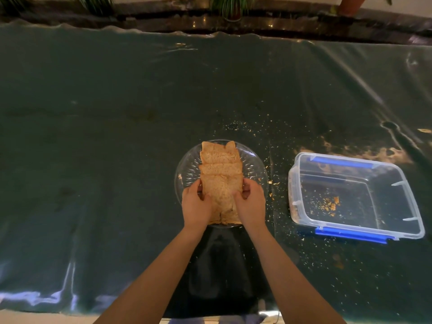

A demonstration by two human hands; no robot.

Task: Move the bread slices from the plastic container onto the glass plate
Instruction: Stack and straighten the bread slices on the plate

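Both hands, left (196, 206) and right (250, 205), grip the nearest bread slice (221, 195) on the plate (187, 169). The container (355, 197) at 3 o'clock holds only crumbs.

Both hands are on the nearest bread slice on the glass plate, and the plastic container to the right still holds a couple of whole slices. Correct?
Not quite. The head view shows the container holding only crumbs, no whole slices. The rest stands: the left hand and right hand are on the nearest slice on the plate, with the container to the right.
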